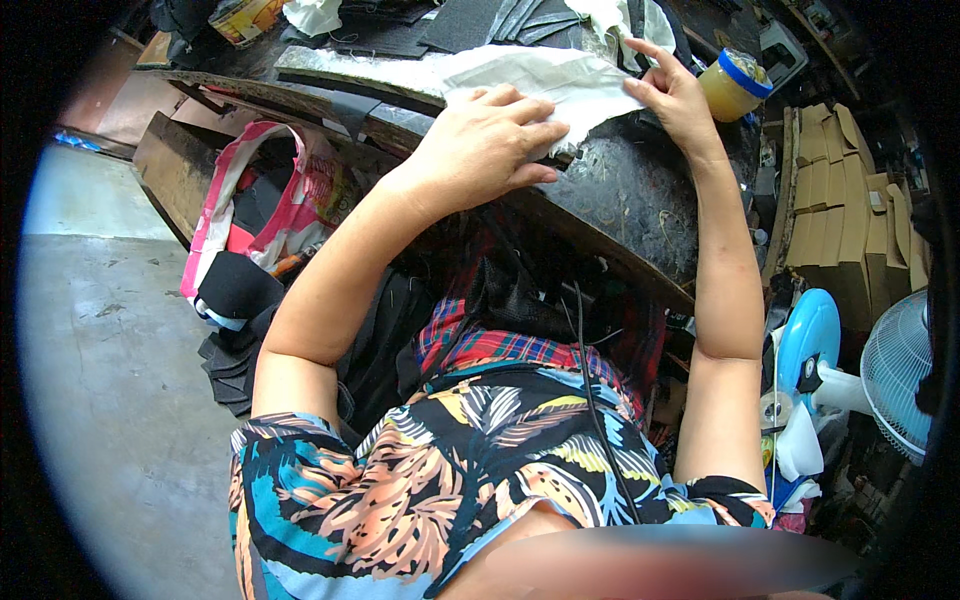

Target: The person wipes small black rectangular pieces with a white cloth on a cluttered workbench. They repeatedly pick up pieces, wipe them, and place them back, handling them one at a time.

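Patterned shirt (470,480) hides lap; hands flat on white sheet (560,80).

A cluttered workshop: scarred dark workbench (640,190), stacked cardboard boxes (840,210), black material offcuts (235,350), glue jar (735,85).

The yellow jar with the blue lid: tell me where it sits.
In the head view, the yellow jar stands upper right on the dark worktable, just beyond the right hand.

Short-sleeved leaf-print shirt (470,470), black, teal, orange; bare forearms.
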{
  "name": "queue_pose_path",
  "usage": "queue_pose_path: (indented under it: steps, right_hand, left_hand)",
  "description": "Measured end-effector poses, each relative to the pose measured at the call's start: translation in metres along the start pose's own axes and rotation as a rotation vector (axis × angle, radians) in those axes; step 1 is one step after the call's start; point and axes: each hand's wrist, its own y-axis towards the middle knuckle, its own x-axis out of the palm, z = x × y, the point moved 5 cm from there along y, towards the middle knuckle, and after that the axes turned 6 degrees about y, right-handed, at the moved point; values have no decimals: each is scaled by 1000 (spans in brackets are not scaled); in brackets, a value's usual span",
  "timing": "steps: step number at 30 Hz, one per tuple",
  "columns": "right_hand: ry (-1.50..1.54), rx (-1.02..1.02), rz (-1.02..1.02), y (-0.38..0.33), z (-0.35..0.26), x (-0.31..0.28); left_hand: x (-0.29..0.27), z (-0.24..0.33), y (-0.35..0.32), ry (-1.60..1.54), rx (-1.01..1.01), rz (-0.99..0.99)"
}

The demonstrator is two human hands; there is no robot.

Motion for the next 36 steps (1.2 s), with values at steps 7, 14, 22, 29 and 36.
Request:
queue_pose_path:
  steps: [7,14,22,29,36]
  right_hand:
    - [156,-72,-13,0,-4,18]
    - [-120,-277,287,-4,-28,-2]
    - [-250,-152,52,-4,-27,36]
    - [-190,-99,63,1,-25,29]
    - [-222,-287,98,-11,-52,43]
  left_hand:
    - [1,-12,39,-24,190,191]
    - [17,-30,31,124,-86,-30]
    - [29,-27,43,-46,-41,-39]
    - [22,-17,34,-68,22,61]
    - [-7,-84,26,309,-511,237]
